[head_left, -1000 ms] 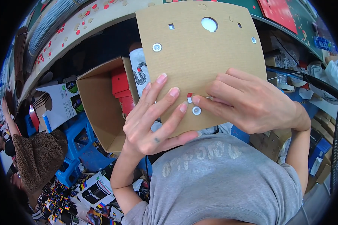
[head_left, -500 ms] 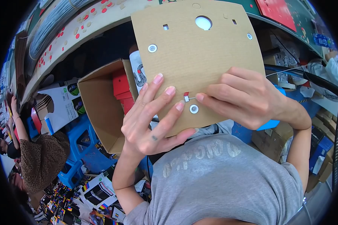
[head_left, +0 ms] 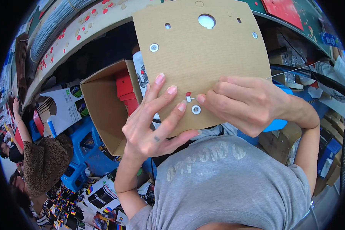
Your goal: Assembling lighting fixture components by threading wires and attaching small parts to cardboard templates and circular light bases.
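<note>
A brown cardboard sheet [head_left: 214, 57] lies in front of my body, with a round hole [head_left: 207, 21] near its far edge and several round metal-like fittings. My left hand [head_left: 149, 126] rests with spread fingers on its lower left part. Beside those fingertips is a small slot [head_left: 188, 99] showing white, with a red bit [head_left: 188, 94] above it. Just right of the slot, my right hand [head_left: 245, 103] pinches a thin wire [head_left: 295, 69]. One end reaches the slot; the other sticks out behind the hand. A round fitting [head_left: 196, 109] sits below the slot.
An open carton [head_left: 103, 111] with red pieces [head_left: 123, 86] stands to the left. Beyond is a table [head_left: 71, 32] scattered with small red and tan discs and a wire bundle [head_left: 53, 32]. Blue stools [head_left: 82, 143] and another person [head_left: 46, 165] are at far left.
The right hand has turned slightly, and the wire's free end now shows longer and points more to the upper right. The sheet has shifted slightly; the left hand keeps its place.
</note>
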The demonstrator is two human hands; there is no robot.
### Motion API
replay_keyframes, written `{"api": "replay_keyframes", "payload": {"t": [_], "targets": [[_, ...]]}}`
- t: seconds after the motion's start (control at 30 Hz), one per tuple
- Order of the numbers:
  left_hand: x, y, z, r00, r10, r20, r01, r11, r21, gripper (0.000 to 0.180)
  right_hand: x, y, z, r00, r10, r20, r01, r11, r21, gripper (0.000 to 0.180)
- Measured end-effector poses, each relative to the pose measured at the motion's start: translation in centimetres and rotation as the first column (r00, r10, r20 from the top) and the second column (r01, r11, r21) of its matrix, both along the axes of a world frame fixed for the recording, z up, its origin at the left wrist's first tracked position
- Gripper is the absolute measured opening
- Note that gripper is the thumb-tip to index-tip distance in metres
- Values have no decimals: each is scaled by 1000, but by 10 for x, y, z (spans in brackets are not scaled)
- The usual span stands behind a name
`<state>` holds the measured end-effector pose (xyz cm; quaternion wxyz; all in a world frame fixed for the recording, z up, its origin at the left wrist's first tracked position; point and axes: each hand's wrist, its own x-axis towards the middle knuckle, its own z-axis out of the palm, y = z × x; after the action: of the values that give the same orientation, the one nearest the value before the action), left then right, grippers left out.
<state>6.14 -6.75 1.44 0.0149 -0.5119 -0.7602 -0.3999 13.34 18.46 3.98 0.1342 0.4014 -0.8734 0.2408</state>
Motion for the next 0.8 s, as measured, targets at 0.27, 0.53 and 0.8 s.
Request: {"api": "replay_keyframes", "payload": {"t": [0.27,0.53,0.8], "targets": [[1,-5,-4,999,15,42,-14,1000,-27,61,-4,-5,-3,1000,0,4,0,1000,-17,51],[-1,-2,-6,999,31,-10,-31,999,22,54,-7,-6,-1,997,-25,70,28,999,-45,44],[0,-3,-12,999,31,-43,-30,999,33,59,-9,1,2,991,-14,131,21,999,-49,42]]}}
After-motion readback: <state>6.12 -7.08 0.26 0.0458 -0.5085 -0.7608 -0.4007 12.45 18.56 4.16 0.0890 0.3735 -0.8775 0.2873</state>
